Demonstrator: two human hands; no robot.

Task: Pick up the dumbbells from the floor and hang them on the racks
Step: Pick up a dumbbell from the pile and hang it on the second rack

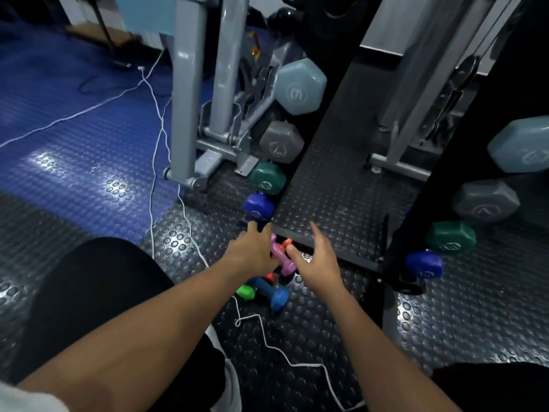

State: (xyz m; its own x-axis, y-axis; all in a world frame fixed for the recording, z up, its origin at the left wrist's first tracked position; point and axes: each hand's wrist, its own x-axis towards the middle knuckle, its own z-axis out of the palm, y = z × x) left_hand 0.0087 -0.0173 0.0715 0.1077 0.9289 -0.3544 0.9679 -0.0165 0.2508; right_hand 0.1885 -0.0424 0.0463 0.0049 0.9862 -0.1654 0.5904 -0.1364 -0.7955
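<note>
Pink dumbbell (281, 257), blue dumbbell (274, 294) (studded black floor (312, 331)).

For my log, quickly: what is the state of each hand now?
Left hand: open, fingers spread over the pink dumbbell; holding nothing that shows.
Right hand: open, holding nothing.

pink dumbbell (282, 257) half hidden by left hand (252, 254)

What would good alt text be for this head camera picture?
Two bare hands, left hand and right hand, reach down with fingers spread toward a pile of small coloured dumbbells, pink dumbbell on top and blue dumbbell below, on the studded black rubber floor. Larger hexagonal dumbbells hang on racks behind.
</note>
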